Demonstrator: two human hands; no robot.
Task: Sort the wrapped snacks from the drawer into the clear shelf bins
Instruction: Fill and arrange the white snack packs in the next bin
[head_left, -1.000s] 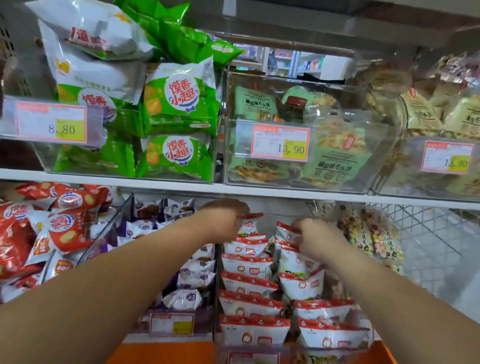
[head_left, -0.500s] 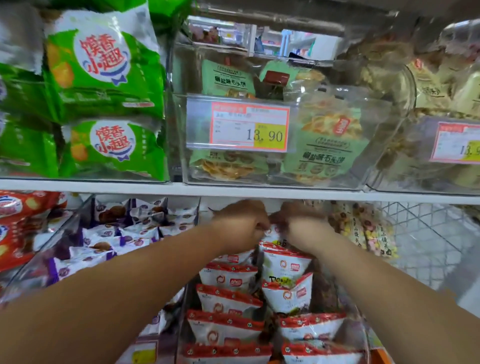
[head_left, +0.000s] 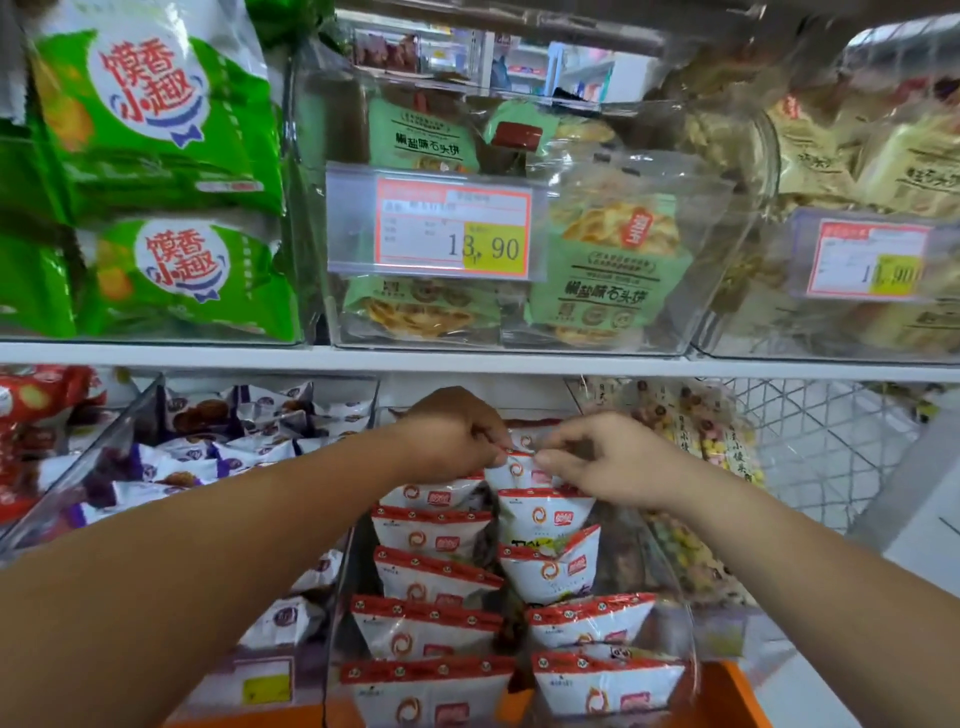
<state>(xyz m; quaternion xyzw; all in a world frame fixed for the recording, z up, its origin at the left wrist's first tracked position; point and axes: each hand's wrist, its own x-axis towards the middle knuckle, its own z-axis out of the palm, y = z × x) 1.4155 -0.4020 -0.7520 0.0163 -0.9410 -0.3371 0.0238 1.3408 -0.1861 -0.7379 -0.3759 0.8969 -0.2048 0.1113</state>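
Judging by how things lie, the sorting is well along. On the lower shelf the purple-and-white packets (head_left: 244, 447) lie heaped in their bin, and just beside them the clear bin (head_left: 688, 597) already holds two tidy columns of red-and-white packets, standing one behind another from front to back. At its rear the left hand (head_left: 457, 431) and the right hand (head_left: 608, 460) meet over one red-and-white packet (head_left: 519, 462), the rearmost in the bin. Each grip is closed in a pinch on the packet's red top edge, the left fingers curled at one corner and the right thumb and forefinger at the other, so I judge it is being seated or straightened. How much remains I cannot gauge, since the drawer does not plainly show; only an orange edge (head_left: 727, 691) runs below the bin. Further right, pastel-dotted packets (head_left: 691, 441) sit beside a wire basket (head_left: 831, 452). As for writing, the green bags (head_left: 156, 119) at upper left read 馍香小趣. The price tag (head_left: 452, 228) on the middle upper bin reads 13.90 on a yellow patch, with its small print blurred. The pale green biscuit packets (head_left: 608, 280) behind it read 椒盐味石头饼. The right price tag (head_left: 872, 260) shows only .90 clearly. The red-and-white packets carry an orange swirl mark, but their lettering is too small to read.
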